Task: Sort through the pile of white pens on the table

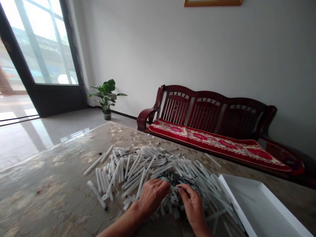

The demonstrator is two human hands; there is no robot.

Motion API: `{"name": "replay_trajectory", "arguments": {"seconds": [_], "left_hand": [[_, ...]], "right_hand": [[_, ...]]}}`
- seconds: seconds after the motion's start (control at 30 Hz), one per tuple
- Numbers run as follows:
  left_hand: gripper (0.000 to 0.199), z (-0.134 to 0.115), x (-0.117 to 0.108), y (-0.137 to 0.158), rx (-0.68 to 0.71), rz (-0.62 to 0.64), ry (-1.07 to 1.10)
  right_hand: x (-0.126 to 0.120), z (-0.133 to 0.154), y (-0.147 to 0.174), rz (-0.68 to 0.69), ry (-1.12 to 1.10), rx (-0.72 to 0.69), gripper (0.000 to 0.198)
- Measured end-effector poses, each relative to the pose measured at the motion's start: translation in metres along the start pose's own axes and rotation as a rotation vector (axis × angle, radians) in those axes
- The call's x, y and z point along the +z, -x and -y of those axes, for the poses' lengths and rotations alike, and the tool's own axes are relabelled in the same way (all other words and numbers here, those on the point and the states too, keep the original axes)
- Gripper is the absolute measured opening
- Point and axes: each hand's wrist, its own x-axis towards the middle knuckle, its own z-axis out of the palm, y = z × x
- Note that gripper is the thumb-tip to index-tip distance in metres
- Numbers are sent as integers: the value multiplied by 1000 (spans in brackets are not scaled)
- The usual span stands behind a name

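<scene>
My left hand [153, 194] and my right hand [191, 199] meet over a heap of thin whitish plastic tubes [138, 164]. Both hands are closed, thumbs against fingers, with a small pale translucent piece [174, 189] pinched between them. Its kind is too blurred to make out. Just beyond my fingertips lie thin dark rods [170, 176] among the tubes. More clear and whitish pieces lie under and between my hands, partly hidden by them. One thicker white tube with a dark end [97, 196] rests apart at the left of the heap.
An open white box [269, 204] stands on the patterned table [61, 187] at the right, beside the tubes. Past the table are a dark red wooden bench [212, 108] with a red floral cover and a potted plant [106, 113]. A glass door [49, 49] is at the left.
</scene>
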Motion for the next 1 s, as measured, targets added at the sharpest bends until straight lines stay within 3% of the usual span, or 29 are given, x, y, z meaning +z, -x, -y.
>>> {"name": "replay_trajectory", "arguments": {"seconds": [0.3,0.53,0.67,0.83,1.0], "left_hand": [[21,-1,2,0,-85,93,37],[21,-2,3,0,-87,67,10],[18,-2,4,-1,-67,96,43],[5,-3,7,-2,-85,150,111],[10,-1,5,-1,-118,184,146]], "right_hand": [[-9,-8,-8,55,-48,-78,28],[-11,6,-4,126,-134,137,51],[-11,6,-5,87,-38,110,52],[-10,-4,-5,35,-73,110,49],[-13,-12,-6,25,-112,55,46]]}}
